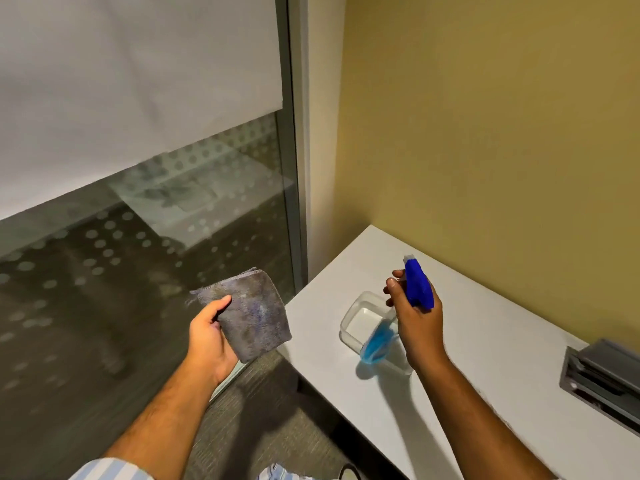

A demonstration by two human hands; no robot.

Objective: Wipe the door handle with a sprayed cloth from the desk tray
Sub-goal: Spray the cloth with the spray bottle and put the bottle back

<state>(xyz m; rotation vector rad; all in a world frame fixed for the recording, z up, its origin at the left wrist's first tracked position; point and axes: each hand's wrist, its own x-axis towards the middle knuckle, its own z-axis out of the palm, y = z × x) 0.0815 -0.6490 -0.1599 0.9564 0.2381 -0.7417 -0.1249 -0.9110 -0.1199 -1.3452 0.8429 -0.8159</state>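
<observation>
Cloth (247, 315) pinched in left hand (207, 337) fingers; right hand (417, 323) fingers wrap spray bottle (398, 313) over tray (360, 323)

an office room, it seems: a glass wall (145, 271) frosted with rows of dots, framed in grey metal, with a white blind (138, 81) pulled partway down. a plain white desk (485, 323) sits against a yellow wall (485, 133), with a grey cable box (602, 379) set into it, above grey carpet (263, 410).
</observation>
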